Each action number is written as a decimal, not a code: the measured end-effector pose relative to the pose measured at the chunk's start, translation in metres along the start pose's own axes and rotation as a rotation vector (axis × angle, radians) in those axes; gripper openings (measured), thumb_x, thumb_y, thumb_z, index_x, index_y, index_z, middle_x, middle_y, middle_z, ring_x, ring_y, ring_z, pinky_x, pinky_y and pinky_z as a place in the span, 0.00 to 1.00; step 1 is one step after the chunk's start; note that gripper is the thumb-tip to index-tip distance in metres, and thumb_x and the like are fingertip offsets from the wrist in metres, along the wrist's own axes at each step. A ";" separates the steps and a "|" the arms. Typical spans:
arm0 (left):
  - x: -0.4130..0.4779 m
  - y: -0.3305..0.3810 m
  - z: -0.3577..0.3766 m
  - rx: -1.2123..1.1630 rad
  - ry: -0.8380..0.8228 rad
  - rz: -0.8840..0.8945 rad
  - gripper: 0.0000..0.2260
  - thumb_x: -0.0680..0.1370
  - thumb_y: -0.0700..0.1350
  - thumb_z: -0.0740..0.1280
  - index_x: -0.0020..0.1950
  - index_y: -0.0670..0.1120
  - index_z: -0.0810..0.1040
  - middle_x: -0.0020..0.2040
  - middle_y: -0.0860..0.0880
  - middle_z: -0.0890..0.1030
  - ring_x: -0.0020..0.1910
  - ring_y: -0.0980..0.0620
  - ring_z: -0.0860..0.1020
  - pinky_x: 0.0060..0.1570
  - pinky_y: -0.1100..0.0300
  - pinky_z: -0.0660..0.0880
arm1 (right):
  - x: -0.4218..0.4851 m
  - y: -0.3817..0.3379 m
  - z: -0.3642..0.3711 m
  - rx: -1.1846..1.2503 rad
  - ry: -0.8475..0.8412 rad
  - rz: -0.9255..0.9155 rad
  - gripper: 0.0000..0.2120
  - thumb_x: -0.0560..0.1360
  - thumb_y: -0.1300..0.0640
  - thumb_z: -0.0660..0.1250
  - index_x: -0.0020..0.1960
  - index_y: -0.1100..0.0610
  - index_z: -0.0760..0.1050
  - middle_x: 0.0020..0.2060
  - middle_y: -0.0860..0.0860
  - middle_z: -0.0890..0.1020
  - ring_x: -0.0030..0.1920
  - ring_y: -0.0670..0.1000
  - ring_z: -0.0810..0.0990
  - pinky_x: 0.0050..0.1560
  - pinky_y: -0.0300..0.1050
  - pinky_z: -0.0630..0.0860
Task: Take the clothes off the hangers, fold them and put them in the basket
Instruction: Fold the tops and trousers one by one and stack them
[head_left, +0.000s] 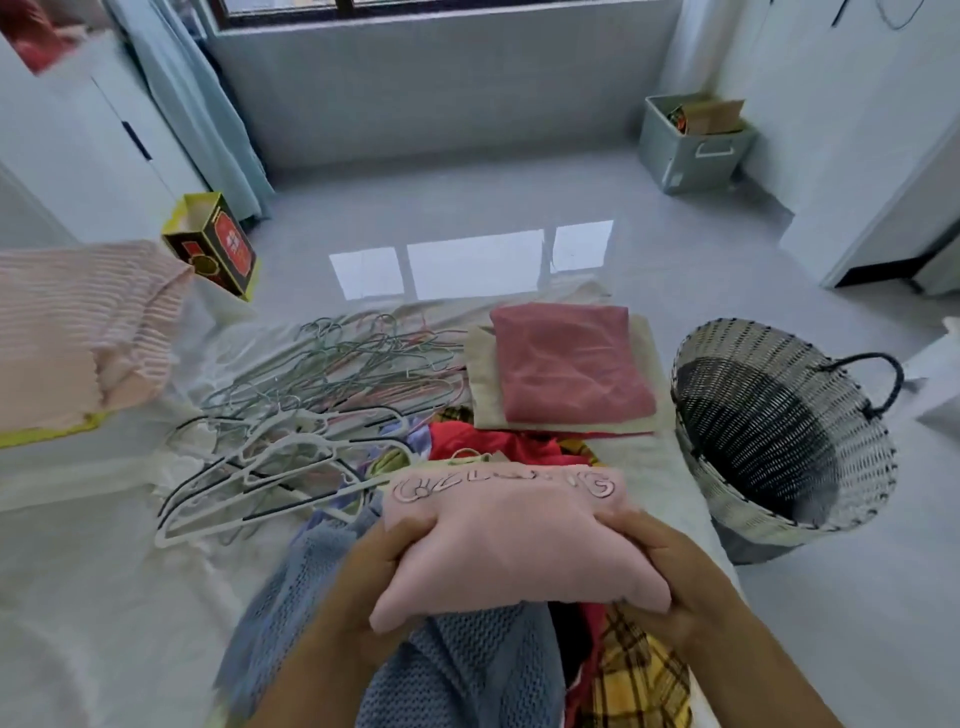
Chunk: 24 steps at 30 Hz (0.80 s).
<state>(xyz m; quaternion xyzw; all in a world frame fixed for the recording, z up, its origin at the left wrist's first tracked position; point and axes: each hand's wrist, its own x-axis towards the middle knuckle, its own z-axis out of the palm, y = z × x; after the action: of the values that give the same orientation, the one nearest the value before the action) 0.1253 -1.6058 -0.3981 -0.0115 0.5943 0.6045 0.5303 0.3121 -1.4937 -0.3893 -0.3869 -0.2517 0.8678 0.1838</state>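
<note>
**Pink bundle in both hands, basket off to the right**

Fingers (626, 525) of both hands are curled round the ends of a folded pink top (509, 556). The left hand (374, 564) grips its left end and the right hand (670, 577) grips its right, with the lettering side facing away from the person. It's held just above a heap of unfolded clothes: a blue knit (467, 670) and a yellow plaid piece (641, 680), with something red showing past them.

All of this sits on a crumpled white sheet (104, 571) spread over a glossy pale floor (467, 202). To the left on the sheet is a tangle of bare hangers (311, 410) (wire ones further back, chunkier white ones nearer). Straight ahead is a folded stack, a rose-red piece (571, 358) on top of a beige one (483, 387). The woven basket (852, 467) is on the floor just beside the sheet's right edge, tipped so that its mouth faces the person.

Further out, a grey storage bin (691, 156) sits by the far right wall, a yellow and red box (213, 249) stands at the left, and a pale curtain (197, 104) hangs beside the window.
</note>
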 end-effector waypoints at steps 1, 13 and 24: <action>0.005 0.008 0.019 0.013 0.007 -0.003 0.13 0.80 0.39 0.54 0.60 0.36 0.73 0.48 0.39 0.80 0.36 0.44 0.79 0.34 0.54 0.74 | 0.008 -0.014 -0.009 0.015 0.017 -0.014 0.18 0.68 0.64 0.61 0.58 0.66 0.72 0.33 0.59 0.82 0.27 0.53 0.81 0.23 0.41 0.76; 0.214 0.078 0.152 0.053 -0.200 0.298 0.13 0.77 0.33 0.62 0.58 0.46 0.74 0.44 0.48 0.82 0.38 0.52 0.82 0.37 0.60 0.79 | 0.198 -0.197 -0.090 -0.140 0.046 -0.189 0.22 0.73 0.63 0.63 0.67 0.63 0.70 0.47 0.58 0.80 0.40 0.55 0.82 0.34 0.46 0.80; 0.354 -0.057 0.122 0.208 0.161 0.156 0.21 0.77 0.32 0.61 0.69 0.39 0.65 0.63 0.40 0.75 0.53 0.44 0.77 0.42 0.57 0.78 | 0.326 -0.105 -0.205 -0.493 0.320 -0.138 0.13 0.78 0.64 0.61 0.61 0.62 0.73 0.38 0.51 0.82 0.32 0.47 0.81 0.30 0.38 0.79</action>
<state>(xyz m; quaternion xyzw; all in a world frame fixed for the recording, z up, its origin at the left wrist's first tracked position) 0.0827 -1.3094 -0.6306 0.0415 0.6934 0.5760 0.4308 0.2759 -1.1809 -0.6351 -0.5339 -0.4481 0.6940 0.1802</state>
